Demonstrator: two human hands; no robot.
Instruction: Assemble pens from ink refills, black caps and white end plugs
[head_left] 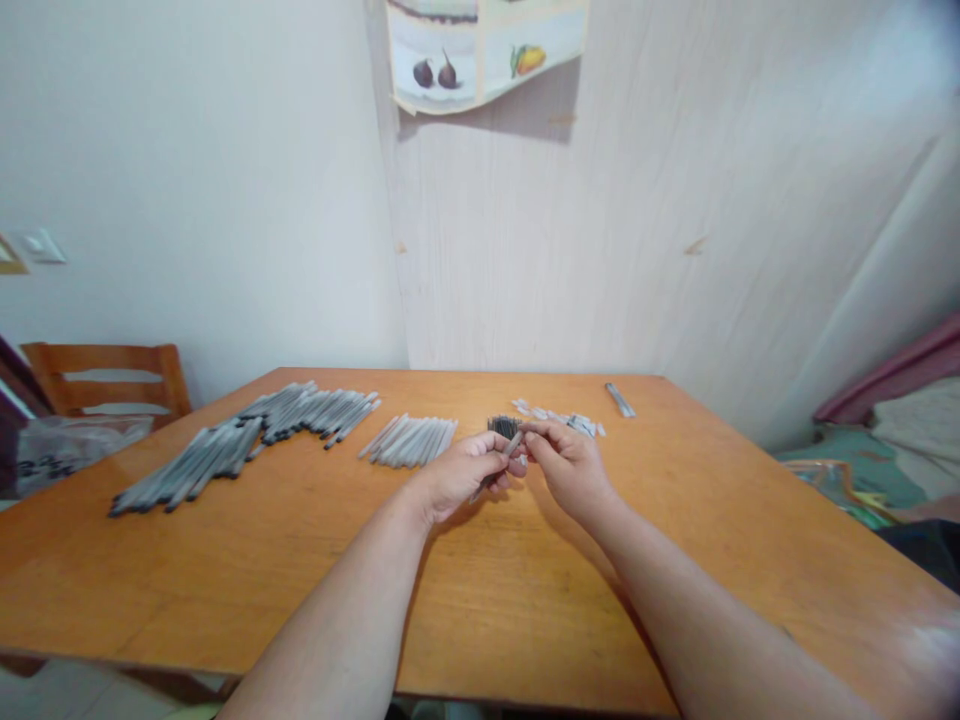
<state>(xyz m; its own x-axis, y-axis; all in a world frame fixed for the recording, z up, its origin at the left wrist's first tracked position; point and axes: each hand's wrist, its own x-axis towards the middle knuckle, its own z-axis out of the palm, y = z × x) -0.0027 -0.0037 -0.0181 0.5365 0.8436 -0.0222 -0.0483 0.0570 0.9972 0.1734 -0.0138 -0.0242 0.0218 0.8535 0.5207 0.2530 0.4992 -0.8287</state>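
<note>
My left hand (469,470) and my right hand (566,462) meet above the middle of the wooden table (300,560). Both are closed on one thin grey pen-like stick (513,447), the left around its lower part, the right pinching its upper end. Just behind the hands stands a small bundle of dark tips (503,426). A small row of grey sticks (411,440) lies left of the hands. Larger piles of grey sticks (315,410) and another pile (187,468) spread toward the table's left. Small white pieces (562,416) lie scattered behind my right hand.
One single grey stick (620,399) lies near the table's far right edge. A wooden chair (105,378) and a plastic bag (67,445) sit to the left. Fabric and bedding (900,420) are on the right. The wall stands close behind the table.
</note>
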